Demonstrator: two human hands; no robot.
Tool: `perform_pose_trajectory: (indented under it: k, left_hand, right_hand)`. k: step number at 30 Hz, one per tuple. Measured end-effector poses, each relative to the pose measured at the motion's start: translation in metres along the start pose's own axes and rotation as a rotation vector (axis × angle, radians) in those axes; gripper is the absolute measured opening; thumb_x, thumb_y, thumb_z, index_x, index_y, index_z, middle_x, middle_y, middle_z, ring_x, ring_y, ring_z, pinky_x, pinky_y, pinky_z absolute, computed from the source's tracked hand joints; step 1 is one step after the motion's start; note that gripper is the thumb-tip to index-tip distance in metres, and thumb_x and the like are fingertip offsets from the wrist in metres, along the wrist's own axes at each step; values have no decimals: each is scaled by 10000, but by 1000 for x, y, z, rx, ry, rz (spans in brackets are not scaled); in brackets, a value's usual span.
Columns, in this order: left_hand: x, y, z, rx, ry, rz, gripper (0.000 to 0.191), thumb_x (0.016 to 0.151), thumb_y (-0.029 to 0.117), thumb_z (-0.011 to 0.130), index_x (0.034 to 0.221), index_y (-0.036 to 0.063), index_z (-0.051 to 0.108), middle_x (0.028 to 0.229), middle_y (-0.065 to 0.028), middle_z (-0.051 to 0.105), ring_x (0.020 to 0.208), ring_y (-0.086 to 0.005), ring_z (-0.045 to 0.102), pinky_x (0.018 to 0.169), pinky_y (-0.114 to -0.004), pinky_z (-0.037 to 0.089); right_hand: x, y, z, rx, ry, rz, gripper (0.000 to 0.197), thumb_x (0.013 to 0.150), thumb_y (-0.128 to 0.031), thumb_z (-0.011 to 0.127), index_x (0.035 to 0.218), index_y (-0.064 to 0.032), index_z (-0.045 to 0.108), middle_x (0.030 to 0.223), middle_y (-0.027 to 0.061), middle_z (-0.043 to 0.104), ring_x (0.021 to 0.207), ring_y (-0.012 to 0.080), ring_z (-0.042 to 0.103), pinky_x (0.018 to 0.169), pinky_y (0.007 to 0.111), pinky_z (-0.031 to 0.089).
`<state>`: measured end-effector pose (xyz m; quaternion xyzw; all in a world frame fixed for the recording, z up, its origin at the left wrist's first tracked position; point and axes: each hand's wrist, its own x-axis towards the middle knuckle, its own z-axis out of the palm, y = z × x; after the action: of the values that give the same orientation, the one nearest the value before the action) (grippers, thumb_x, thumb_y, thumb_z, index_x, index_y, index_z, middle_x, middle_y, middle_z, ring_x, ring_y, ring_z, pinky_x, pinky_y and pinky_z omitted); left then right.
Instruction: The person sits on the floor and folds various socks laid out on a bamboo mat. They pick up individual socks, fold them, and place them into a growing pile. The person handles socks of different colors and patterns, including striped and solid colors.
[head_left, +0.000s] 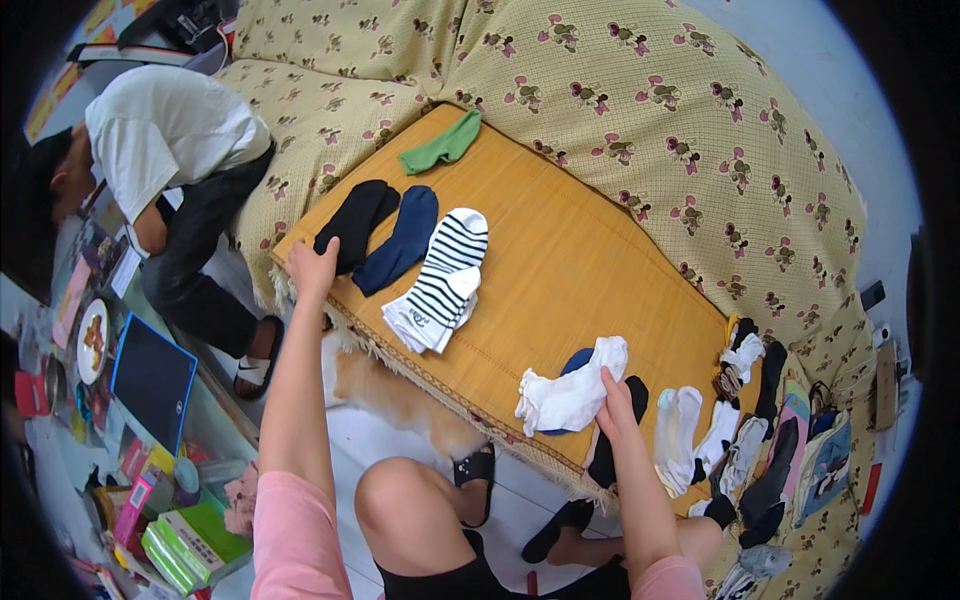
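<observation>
My left hand (313, 268) rests at the near-left edge of the bamboo mat (547, 247), its thumb apart from the fingers and touching a black sock (356, 217). Beside that sock lie a navy sock (405, 240) and white socks with black stripes (450, 270), partly overlapping. Farther back a green sock (442, 146) lies alone. At the mat's right part, my right hand (618, 409) grips the edge of a white sock (566, 386) between thumb and fingers. Blue fabric (577, 360) shows from under it. A dark sock (636, 397) lies by my right hand, partly hidden.
Several more socks (679, 431) are heaped to the right, next to folded clothes (821, 472). A patterned sofa cover (622, 105) surrounds the mat. At left a person (172, 142) sits by a cluttered glass table (232, 420). A furry orange-and-white animal (397, 397) lies below the mat's edge.
</observation>
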<state>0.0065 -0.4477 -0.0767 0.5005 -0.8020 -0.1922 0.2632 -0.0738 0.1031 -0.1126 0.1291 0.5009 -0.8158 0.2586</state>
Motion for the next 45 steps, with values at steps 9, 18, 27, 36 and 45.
perform_pose_trajectory:
  k: [9,18,27,36,45]
  left_hand:
    - [34,14,18,-146,-451,57,558,694,319,779,1079,-55,629,1052,-224,663,975,-329,643,865,-364,482]
    - [-8,67,-4,-946,-744,-35,508,821,317,718,1189,-4,579,1077,-70,647,937,-175,616,867,-289,464]
    - [-41,47,25,-187,-548,260,574,766,268,730,1218,-30,538,1187,-217,599,1058,-349,584,935,-384,444]
    - [-94,180,-142,-971,-685,235,403,871,221,671,1157,-25,527,1025,-77,616,888,-145,605,764,-266,486]
    - [-288,276,-184,-1153,-1275,-35,394,843,207,684,1153,-5,562,1029,-78,638,910,-148,631,798,-272,507]
  right_hand:
    - [-3,-3,3,10,16,3,365,969,-162,525,1275,21,450,1218,120,568,1081,227,582,951,366,473]
    - [-6,-5,3,21,11,-15,377,965,-152,528,1285,27,439,1226,127,565,1095,231,578,958,363,469]
    - [-5,-2,4,18,-13,-58,389,961,-147,524,1301,18,431,1238,131,564,1120,244,569,985,386,452]
    - [-9,-27,-7,-542,56,-223,457,848,-176,651,1208,65,506,1164,176,606,1074,249,591,899,358,465]
    - [-149,-90,23,66,-614,238,860,868,-739,314,1239,7,528,1206,161,589,1169,288,537,988,407,414]
